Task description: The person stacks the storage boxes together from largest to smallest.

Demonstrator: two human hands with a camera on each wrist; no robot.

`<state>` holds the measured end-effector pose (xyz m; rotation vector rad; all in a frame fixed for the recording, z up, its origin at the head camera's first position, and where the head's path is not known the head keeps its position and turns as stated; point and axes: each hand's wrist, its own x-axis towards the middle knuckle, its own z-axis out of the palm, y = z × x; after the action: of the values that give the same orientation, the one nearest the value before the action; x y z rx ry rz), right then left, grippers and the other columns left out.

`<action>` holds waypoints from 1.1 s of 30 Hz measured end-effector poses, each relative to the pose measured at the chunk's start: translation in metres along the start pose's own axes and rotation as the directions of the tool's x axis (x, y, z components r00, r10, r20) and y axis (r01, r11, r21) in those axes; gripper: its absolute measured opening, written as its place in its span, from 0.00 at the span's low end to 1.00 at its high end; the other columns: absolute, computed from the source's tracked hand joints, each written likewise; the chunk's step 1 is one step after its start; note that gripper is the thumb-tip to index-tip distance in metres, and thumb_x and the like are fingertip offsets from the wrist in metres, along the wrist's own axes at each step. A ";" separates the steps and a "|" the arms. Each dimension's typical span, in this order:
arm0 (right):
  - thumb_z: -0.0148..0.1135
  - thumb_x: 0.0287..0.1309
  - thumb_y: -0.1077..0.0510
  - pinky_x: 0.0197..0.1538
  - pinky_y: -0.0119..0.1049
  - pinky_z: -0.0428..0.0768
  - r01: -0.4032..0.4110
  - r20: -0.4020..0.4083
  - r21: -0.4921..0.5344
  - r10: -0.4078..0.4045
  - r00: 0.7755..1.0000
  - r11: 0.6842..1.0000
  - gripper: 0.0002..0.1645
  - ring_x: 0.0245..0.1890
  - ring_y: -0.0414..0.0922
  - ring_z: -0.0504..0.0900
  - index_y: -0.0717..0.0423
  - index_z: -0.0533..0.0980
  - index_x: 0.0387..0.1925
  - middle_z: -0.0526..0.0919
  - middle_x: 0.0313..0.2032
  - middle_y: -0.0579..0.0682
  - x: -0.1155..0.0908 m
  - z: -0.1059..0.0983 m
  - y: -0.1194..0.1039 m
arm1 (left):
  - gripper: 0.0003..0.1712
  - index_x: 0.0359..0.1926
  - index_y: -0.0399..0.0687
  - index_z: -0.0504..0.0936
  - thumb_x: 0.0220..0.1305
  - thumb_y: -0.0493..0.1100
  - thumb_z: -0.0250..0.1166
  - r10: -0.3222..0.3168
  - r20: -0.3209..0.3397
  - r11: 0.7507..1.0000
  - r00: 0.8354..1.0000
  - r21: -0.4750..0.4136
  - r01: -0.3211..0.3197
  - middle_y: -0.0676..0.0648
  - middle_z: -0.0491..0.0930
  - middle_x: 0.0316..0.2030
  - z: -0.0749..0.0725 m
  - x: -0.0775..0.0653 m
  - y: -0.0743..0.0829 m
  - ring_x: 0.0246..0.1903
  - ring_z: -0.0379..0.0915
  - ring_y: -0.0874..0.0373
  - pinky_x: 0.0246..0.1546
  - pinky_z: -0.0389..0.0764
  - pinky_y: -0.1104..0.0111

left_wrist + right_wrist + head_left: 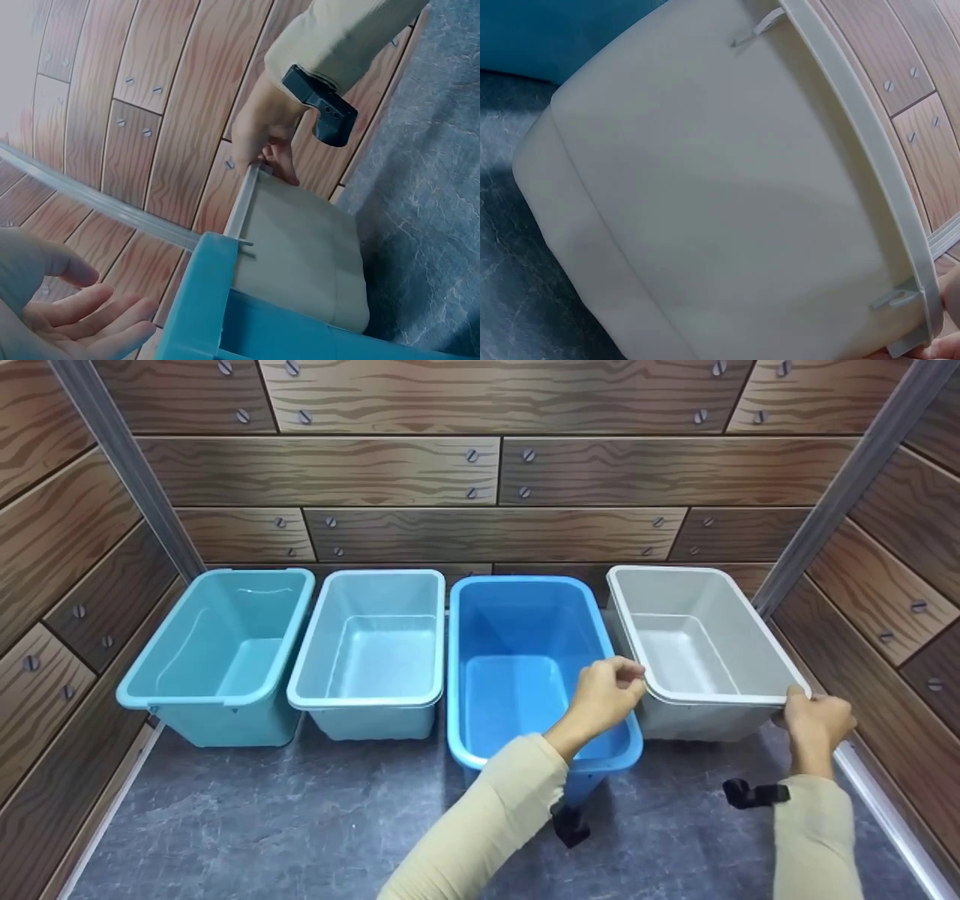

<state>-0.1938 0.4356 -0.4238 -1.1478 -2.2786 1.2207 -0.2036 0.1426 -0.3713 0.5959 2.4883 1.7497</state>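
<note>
A light grey plastic bin (697, 720) stands at the right end of a row. My right hand (817, 721) grips its rim at the near right corner, with the thumb on top; in the right wrist view only a bit of that hand (946, 346) shows at the lower edge. My left hand (606, 694) is over the right side of the blue bin (469, 742), close to the grey bin's near left corner. In the left wrist view, its fingers (97, 319) are loosely bent, holding nothing.
Left of the blue bin stand a pale blue bin (367, 724) and a teal bin (225, 724). All sit on a dark marbled surface (300, 825). Wood-patterned panels (480, 397) enclose the back and sides, with grey strips (127, 465) along the corners.
</note>
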 end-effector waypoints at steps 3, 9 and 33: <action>0.46 0.61 0.52 0.50 0.45 0.72 0.000 0.001 -0.010 0.000 1.000 1.000 0.32 0.57 0.66 0.67 0.76 0.69 0.57 0.65 0.61 0.79 -0.001 -0.001 -0.002 | 0.13 0.44 0.35 0.84 0.59 0.31 0.59 -0.031 0.006 0.999 0.999 -0.021 0.031 0.41 0.87 0.40 0.001 0.000 0.002 0.40 0.86 0.57 0.36 0.79 0.84; 0.45 0.60 0.52 0.63 0.55 0.68 0.005 -0.008 -0.027 -0.006 1.000 1.000 0.33 0.60 0.68 0.67 0.74 0.70 0.57 0.66 0.61 0.78 -0.004 -0.003 -0.004 | 0.14 0.45 0.36 0.84 0.59 0.32 0.60 -0.041 -0.011 0.999 0.999 -0.007 0.041 0.41 0.87 0.41 0.001 0.001 0.001 0.41 0.86 0.55 0.36 0.80 0.83; 0.43 0.59 0.51 0.69 0.57 0.64 -0.006 -0.018 -0.050 0.005 1.000 0.999 0.35 0.65 0.71 0.62 0.70 0.68 0.62 0.64 0.65 0.75 -0.017 -0.021 -0.022 | 0.16 0.48 0.38 0.83 0.59 0.33 0.60 -0.105 -0.022 0.994 0.994 -0.022 0.105 0.43 0.86 0.45 0.006 0.009 0.000 0.45 0.85 0.56 0.39 0.81 0.81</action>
<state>-0.1817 0.4273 -0.3917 -1.1779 -2.3069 1.1567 -0.2104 0.1509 -0.3721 0.4367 2.4640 1.7528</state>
